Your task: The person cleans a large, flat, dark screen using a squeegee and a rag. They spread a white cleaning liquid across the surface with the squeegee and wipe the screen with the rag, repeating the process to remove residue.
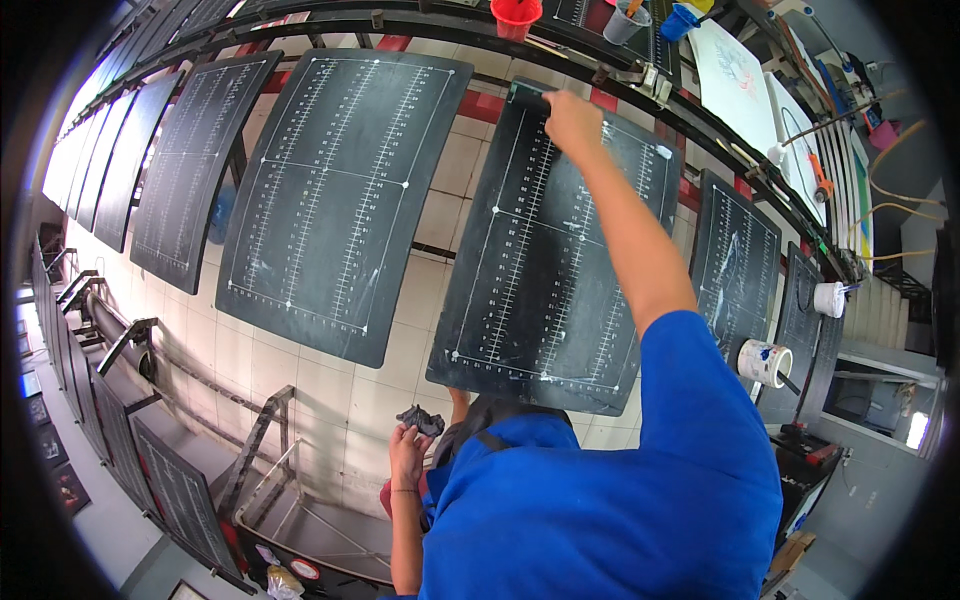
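Note:
My right arm reaches across a black board (480, 320) printed with white rules, dots and thin lines. At the board's far left corner, my right hand (575, 125) is closed on a small dark flat bar (528, 90) with a greenish edge. The bar's exact kind is unclear. Deep black bands run down the board's left half and middle, beside greyer, hazy areas. Low at the board's near left side, my left hand (405, 455) grips a crumpled dark cloth (421, 420), apart from the board.
Similar boards flank this one, a large one (330, 200) left and another (738, 260) right. A dark rail crosses the far side, with a red cup (516, 16) beyond. A white paint tub (765, 363) stands at right. Metal frames (265, 450) rise at lower left.

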`<state>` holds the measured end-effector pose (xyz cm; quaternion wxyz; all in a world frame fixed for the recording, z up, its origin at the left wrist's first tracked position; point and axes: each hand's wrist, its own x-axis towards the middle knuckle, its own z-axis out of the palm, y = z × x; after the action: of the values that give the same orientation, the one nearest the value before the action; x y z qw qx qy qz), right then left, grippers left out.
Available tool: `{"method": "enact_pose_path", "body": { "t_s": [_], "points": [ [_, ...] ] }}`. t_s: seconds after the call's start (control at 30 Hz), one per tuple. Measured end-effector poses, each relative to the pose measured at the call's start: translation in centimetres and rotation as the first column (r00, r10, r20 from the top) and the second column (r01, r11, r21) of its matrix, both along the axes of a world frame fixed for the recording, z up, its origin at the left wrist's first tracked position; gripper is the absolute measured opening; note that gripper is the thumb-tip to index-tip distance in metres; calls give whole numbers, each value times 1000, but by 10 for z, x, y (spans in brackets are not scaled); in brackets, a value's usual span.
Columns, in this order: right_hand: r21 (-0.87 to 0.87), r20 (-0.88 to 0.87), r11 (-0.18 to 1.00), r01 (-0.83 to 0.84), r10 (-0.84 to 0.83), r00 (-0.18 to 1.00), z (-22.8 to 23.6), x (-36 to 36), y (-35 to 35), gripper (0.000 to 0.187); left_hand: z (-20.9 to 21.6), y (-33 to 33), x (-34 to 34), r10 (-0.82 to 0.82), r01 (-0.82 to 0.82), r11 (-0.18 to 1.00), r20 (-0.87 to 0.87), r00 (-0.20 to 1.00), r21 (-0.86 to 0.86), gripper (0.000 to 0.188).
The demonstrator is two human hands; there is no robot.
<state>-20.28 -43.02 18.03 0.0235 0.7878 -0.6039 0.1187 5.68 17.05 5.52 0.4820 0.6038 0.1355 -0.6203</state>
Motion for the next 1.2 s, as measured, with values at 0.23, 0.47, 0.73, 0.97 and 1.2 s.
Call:
{"method": "enact_pose_path", "body": {
  "t_s": [0.23, 0.47, 0.73, 0.97, 1.2],
  "points": [
    [51, 72, 986, -161, 158, 985, 8, -4, 168, 43, -11, -34, 0, -107, 103, 991, -48, 993, -91, 7],
    [549, 14, 830, -94, 103, 995, 73, -58, 302, 40, -18, -41, 14, -103, 100, 987, -17, 995, -130, 9],
    [84, -77, 993, 84, -77, 994, 42, -130, 87, 42, -10, -25, 22, -195, 195, 980, 16, 981, -35, 9],
    [13, 16, 995, 98, -98, 995, 13, -126, 48, 38, 0, -54, 12, -334, 334, 943, 28, 942, -1, 9],
    [83, 101, 996, -41, 32, 994, 26, -94, 259, 40, -22, -90, -15, -344, 342, 938, -26, 938, -56, 16]
  ]
}}
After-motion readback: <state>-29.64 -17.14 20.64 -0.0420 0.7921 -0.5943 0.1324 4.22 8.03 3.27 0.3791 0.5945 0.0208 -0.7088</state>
